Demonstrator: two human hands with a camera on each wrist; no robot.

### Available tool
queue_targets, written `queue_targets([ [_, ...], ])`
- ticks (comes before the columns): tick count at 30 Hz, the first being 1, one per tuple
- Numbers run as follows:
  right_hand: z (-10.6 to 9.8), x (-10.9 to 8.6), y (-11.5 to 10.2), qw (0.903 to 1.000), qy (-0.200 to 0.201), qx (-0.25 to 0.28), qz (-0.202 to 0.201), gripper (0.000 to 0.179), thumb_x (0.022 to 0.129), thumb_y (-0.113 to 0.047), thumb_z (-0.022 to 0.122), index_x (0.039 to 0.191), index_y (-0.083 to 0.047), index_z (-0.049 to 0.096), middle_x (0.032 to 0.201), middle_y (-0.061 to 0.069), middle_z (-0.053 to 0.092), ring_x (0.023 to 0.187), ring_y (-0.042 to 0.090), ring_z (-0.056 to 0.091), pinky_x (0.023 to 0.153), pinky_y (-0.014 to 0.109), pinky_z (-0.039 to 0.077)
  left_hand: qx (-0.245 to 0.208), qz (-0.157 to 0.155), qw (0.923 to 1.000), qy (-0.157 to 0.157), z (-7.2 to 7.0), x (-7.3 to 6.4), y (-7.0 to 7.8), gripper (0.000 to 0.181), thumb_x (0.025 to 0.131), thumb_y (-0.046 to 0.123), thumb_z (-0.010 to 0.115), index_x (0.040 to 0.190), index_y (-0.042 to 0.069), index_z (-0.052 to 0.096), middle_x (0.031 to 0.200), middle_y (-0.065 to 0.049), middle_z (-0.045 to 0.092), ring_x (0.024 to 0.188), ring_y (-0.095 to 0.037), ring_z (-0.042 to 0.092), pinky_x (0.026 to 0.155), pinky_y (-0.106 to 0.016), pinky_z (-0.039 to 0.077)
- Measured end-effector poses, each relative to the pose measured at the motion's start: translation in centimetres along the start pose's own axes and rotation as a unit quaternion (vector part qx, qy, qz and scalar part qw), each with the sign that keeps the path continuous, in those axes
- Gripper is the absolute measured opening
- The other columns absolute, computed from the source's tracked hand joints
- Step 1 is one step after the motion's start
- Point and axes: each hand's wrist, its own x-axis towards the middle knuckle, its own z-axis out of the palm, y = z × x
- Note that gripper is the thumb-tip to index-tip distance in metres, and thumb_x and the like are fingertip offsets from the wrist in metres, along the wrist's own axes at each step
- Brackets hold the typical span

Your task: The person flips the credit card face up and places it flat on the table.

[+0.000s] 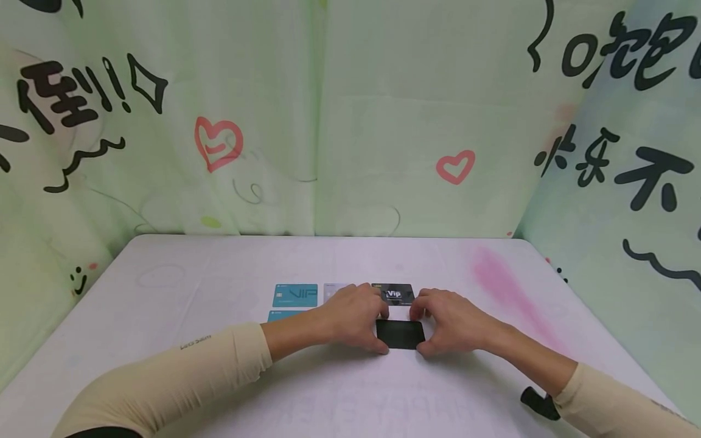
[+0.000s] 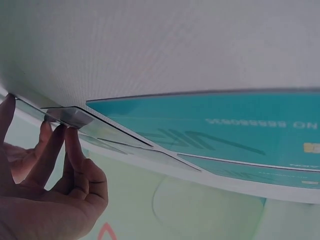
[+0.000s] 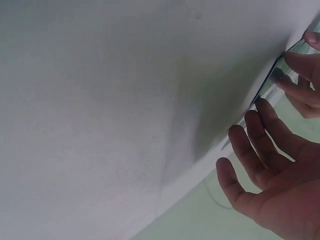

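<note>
A plain black card [image 1: 400, 334] lies on the table between the two hands. My left hand [image 1: 356, 316] holds its left end, thumb at the near corner and a finger at the far side. The right hand [image 1: 454, 322] holds the right end between thumb and fingers. Just behind is a dark card marked "Vip" [image 1: 397, 295]. A pale card [image 1: 332, 291] shows partly behind the left hand. Farther left lie a blue VIP card [image 1: 294, 295] and, nearer, a second blue card [image 1: 282, 315], partly hidden by the left forearm but large in the left wrist view.
The cards lie on a white table [image 1: 219, 267] with a pink stain [image 1: 504, 286] at the right. A small black object [image 1: 539, 403] sits near the right sleeve. Green curtains [image 1: 383, 121] with writing and hearts hang behind and at the sides.
</note>
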Motion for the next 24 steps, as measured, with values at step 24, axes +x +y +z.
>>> queue_targets([
  [24, 0.11, 0.15, 0.11, 0.9999, -0.009, 0.005, -0.002, 0.039, 0.068, -0.033, 0.09, 0.096, -0.022, 0.067, 0.095, -0.012, 0.061, 0.095, 0.012, 0.06, 0.083, 0.037, 0.048, -0.016, -0.013, 0.9998, -0.006, -0.03, 0.28, -0.08, 0.042, 0.08, 0.049, 0.083, 0.111, 0.021, 0.079, 0.095, 0.01, 0.07, 0.095, -0.01, 0.057, 0.077, -0.027, 0.047],
])
